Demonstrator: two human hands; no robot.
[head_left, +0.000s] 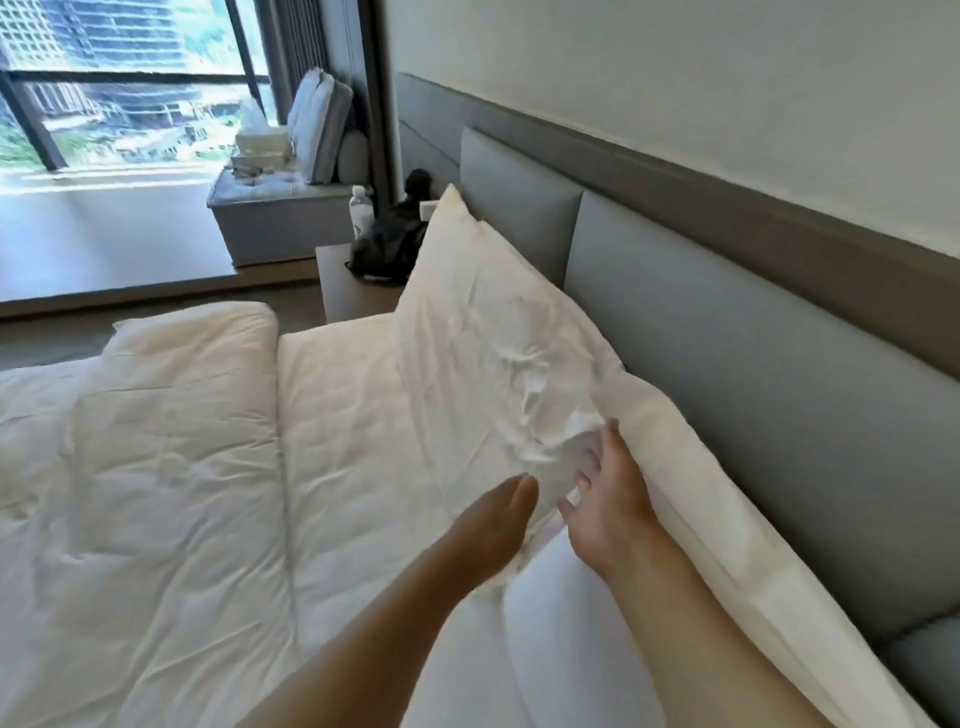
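Both hands are open and close side by side. The left hand (498, 525) lies flat; the right hand (608, 499), fingers spread, presses the pillow (483, 332) at its lower corner, likely smoothing it. Just beyond them, the pillow leans propped against the headboard (727, 364).

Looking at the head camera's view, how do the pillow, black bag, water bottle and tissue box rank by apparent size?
1. pillow: by far the largest, and also the nearest.
2. black bag.
3. tissue box and water bottle: these look about alike. The box sits farther off, so I won't rank them.
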